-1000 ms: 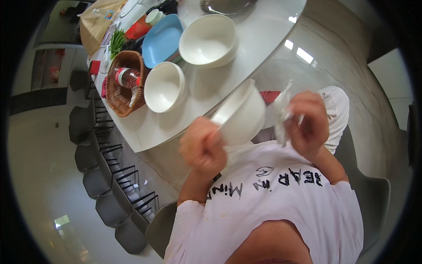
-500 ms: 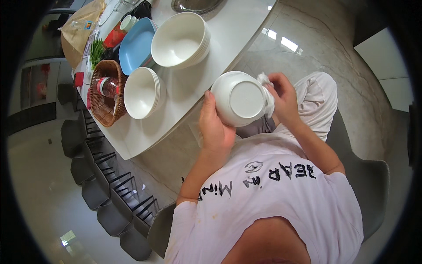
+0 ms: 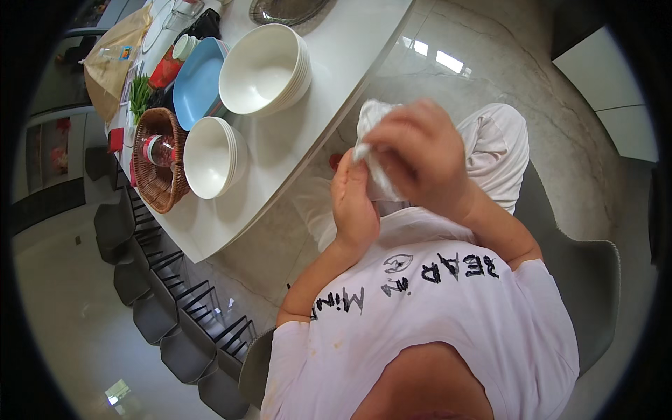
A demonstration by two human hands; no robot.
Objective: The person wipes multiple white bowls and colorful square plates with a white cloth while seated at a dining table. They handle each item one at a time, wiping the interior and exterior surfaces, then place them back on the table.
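Note:
My right hand (image 3: 420, 150), blurred by motion, is closed on a crumpled white cloth or tissue (image 3: 372, 119). Part of the white material hangs down between my hands. Close beside it on the left is my left hand (image 3: 355, 203), its fingers pointing up and its fingertips against the white material. What lies inside its grip is hidden. I cannot make out the white bowl behind my hands. On the table to the left stand a stack of large white bowls (image 3: 260, 70) and a stack of smaller white bowls (image 3: 208, 157).
On the white table (image 3: 308, 133) are a blue dish (image 3: 198, 84), a wicker basket (image 3: 152, 185) with a plastic bottle (image 3: 159, 150), green vegetables (image 3: 139, 94) and a glass tray (image 3: 287, 8). Grey chairs (image 3: 155, 315) line the lower left. My knee (image 3: 497, 136) is right of my hands.
The white bowl, held bottom up between my hands before, no longer shows. My right hand has moved left and up across the spot with the cloth. The view has shifted slightly.

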